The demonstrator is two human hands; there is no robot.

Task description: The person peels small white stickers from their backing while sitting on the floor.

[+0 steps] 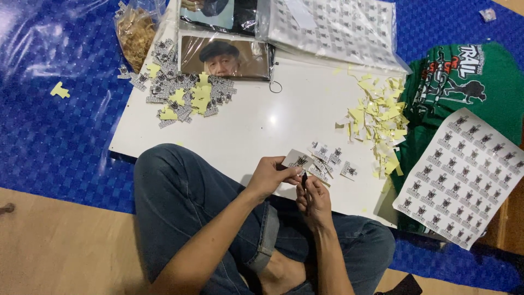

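Risk: small sticker (297, 160) could tear or curl onto itself if backing was pulled too fast; dark thin tool (304, 180) tip could slip and nick print or fingers. Loose cut stickers (327, 158) just beside hands could scatter if wrist brushed them. Left hand (268, 176) was nearly closed, thumb and fingers pinching sticker above near edge of white board (262, 120). Right hand (314, 199) was curled tight around tool, tip at sticker's lower edge. Yellow backing scraps (379, 117) lay to right, well apart.
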